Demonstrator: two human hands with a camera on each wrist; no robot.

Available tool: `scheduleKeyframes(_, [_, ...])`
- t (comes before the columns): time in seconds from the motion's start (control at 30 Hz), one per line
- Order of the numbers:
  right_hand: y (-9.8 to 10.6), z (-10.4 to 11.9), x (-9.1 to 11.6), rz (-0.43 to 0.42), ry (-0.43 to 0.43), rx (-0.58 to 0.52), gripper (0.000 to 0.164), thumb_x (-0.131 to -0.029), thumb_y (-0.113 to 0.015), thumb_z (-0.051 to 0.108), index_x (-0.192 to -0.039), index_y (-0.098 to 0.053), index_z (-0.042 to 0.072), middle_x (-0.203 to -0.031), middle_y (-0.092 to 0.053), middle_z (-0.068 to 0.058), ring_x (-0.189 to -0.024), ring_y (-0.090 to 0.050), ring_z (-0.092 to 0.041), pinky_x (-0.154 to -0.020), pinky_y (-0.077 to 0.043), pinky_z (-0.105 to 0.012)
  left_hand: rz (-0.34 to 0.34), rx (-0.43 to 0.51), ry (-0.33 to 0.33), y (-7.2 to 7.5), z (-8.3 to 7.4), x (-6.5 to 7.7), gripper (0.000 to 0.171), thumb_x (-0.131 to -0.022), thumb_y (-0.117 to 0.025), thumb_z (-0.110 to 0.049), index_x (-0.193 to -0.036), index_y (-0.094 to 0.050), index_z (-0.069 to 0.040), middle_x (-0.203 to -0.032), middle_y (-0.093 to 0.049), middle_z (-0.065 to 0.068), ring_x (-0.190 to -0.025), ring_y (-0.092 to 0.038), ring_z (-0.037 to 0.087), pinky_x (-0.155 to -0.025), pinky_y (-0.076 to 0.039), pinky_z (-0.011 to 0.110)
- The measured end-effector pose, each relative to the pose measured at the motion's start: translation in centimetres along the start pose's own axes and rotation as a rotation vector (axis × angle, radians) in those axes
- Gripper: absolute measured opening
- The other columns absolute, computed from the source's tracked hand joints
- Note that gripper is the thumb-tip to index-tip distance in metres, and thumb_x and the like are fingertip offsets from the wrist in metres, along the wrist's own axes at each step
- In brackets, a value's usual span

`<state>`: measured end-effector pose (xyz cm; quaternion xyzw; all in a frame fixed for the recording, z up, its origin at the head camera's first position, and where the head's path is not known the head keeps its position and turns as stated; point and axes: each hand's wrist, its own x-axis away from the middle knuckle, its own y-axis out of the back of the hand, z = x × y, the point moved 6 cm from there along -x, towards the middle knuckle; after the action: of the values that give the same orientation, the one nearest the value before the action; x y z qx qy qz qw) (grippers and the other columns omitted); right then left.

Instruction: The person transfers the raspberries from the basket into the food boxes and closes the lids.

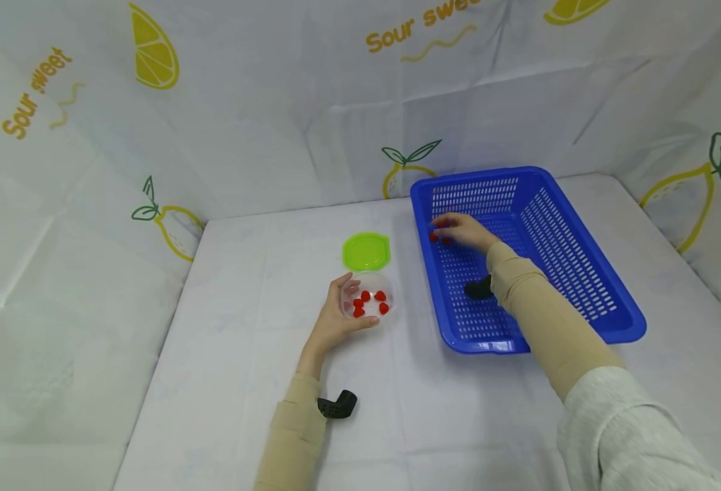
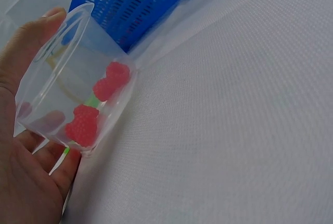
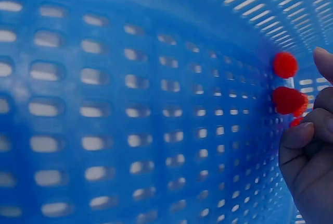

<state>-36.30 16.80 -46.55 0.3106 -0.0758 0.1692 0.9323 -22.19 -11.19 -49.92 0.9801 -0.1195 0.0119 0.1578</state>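
Head view: so we've got the left hand (image 1: 332, 322) curled round a clear cup (image 1: 371, 306) of raspberries (image 1: 380, 296), with the right hand (image 1: 466, 232) nearer the loose berries (image 1: 433, 237), which sit right by its fingertips, leftward, inside the blue basket (image 1: 432, 286); the backdrop (image 1: 244, 136) beyond both hands says "Sour sweet". Left wrist: thumb at the cup's rim, no label we can spot. Right wrist: berries roundish, no obvious long axis, and we can't tell if the fingers pinch one

Left fingers (image 1: 338, 283) round clear tub (image 1: 370, 281) of red pieces (image 1: 380, 296); right fingers (image 1: 449, 217) by more pieces (image 1: 433, 237) inside blue basket (image 1: 477, 347).
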Motion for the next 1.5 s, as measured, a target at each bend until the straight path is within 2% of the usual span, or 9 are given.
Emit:
scheduleKeyframes(0.13, [-0.3, 0.0, 0.3, 0.02, 0.034, 0.058, 0.045, -0.091, -0.057, 0.03, -0.13, -0.052, 0.007, -0.122, -0.055, -0.019, -0.101, -0.053, -0.029, -0.09, -0.043, -0.043, 0.0, 0.003, 0.004, 0.0, 0.0, 0.0, 0.095, -0.065, -0.084, -0.034, -0.14, -0.025, -0.03, -0.138, -0.044, -0.008, -0.133, -0.037, 0.013, -0.116, -0.025, 0.046])
scheduleKeyframes(0.23, [-0.3, -0.1, 0.4, 0.015, 0.04, 0.11, 0.047, -0.089, -0.059, 0.032, -0.13, -0.053, 0.01, -0.113, -0.057, -0.016, -0.089, -0.05, -0.026, -0.077, -0.043, -0.039, -0.001, 0.0, 0.005, 0.0, -0.1, 0.0, 0.094, -0.066, -0.084, -0.034, -0.14, -0.025, -0.03, -0.138, -0.044, -0.008, -0.133, -0.037, 0.014, -0.116, -0.024, 0.046])
scheduleKeyframes(0.37, [-0.7, -0.1, 0.2, 0.047, -0.002, 0.154, 0.049, -0.091, -0.056, 0.026, -0.136, -0.047, 0.008, -0.086, -0.059, -0.011, -0.072, -0.053, -0.021, -0.065, -0.045, -0.034, -0.005, -0.008, 0.011, 0.1, -0.1, 0.1, 0.094, -0.066, -0.084, -0.034, -0.14, -0.025, -0.03, -0.138, -0.044, -0.008, -0.133, -0.037, 0.014, -0.116, -0.024, 0.047])
scheduleKeyframes(0.47, [-1.0, -0.1, 0.1, 0.087, -0.017, 0.178, 0.05, -0.093, -0.054, 0.021, -0.139, -0.042, 0.006, -0.066, -0.052, -0.003, -0.057, -0.048, -0.014, -0.054, -0.042, -0.028, -0.008, -0.01, 0.008, 0.2, -0.2, 0.1, 0.094, -0.066, -0.084, -0.034, -0.14, -0.025, -0.03, -0.138, -0.044, -0.009, -0.133, -0.037, 0.014, -0.116, -0.024, 0.048])
scheduleKeyframes(0.57, [-1.1, -0.1, 0.1, 0.087, -0.009, 0.192, 0.047, -0.094, -0.053, 0.019, -0.137, -0.043, 0.004, -0.061, -0.049, 0.002, -0.054, -0.045, -0.011, -0.051, -0.04, -0.025, -0.005, -0.008, -0.003, 0.2, -0.3, 0.0, 0.094, -0.066, -0.084, -0.034, -0.14, -0.025, -0.031, -0.138, -0.044, -0.009, -0.133, -0.037, 0.014, -0.115, -0.024, 0.048])
scheduleKeyframes(0.97, [-0.6, -0.3, -0.1, 0.049, -0.015, 0.162, 0.036, -0.092, -0.055, 0.016, -0.127, -0.052, 0.006, -0.078, -0.053, -0.004, -0.066, -0.048, -0.014, -0.056, -0.041, -0.025, 0.0, 0.018, -0.009, 0.1, -0.3, 0.0, 0.095, -0.067, -0.084, -0.031, -0.14, -0.024, -0.029, -0.139, -0.044, -0.007, -0.134, -0.037, 0.015, -0.116, -0.024, 0.046])
scheduleKeyframes(1.23, [-0.5, 0.2, 0.3, 0.103, -0.023, 0.108, 0.037, -0.097, -0.042, 0.014, -0.133, -0.045, 0.008, -0.069, -0.04, 0.001, -0.055, -0.037, -0.012, -0.054, -0.036, -0.026, -0.006, -0.006, -0.001, 0.3, -0.2, 0.1, 0.094, -0.067, -0.084, -0.033, -0.14, -0.025, -0.03, -0.138, -0.044, -0.008, -0.133, -0.037, 0.014, -0.115, -0.025, 0.047])
scheduleKeyframes(1.4, [-0.4, 0.3, 0.6, 0.097, -0.034, 0.088, 0.037, -0.097, -0.041, 0.013, -0.133, -0.044, 0.007, -0.096, -0.052, -0.01, -0.069, -0.043, -0.016, -0.058, -0.038, -0.025, -0.001, -0.019, -0.007, 0.1, -0.1, 0.0, 0.094, -0.067, -0.083, -0.033, -0.14, -0.025, -0.029, -0.139, -0.044, -0.006, -0.134, -0.038, 0.015, -0.115, -0.025, 0.049])
scheduleKeyframes(1.5, [-0.3, 0.4, 0.7, 0.097, -0.037, 0.062, 0.036, -0.097, -0.042, 0.014, -0.132, -0.044, 0.007, -0.117, -0.049, -0.017, -0.079, -0.045, -0.019, -0.061, -0.039, -0.026, 0.0, -0.033, -0.003, 0.0, 0.1, 0.0, 0.093, -0.068, -0.083, -0.034, -0.141, -0.024, -0.03, -0.139, -0.044, -0.007, -0.133, -0.037, 0.015, -0.114, -0.027, 0.049])
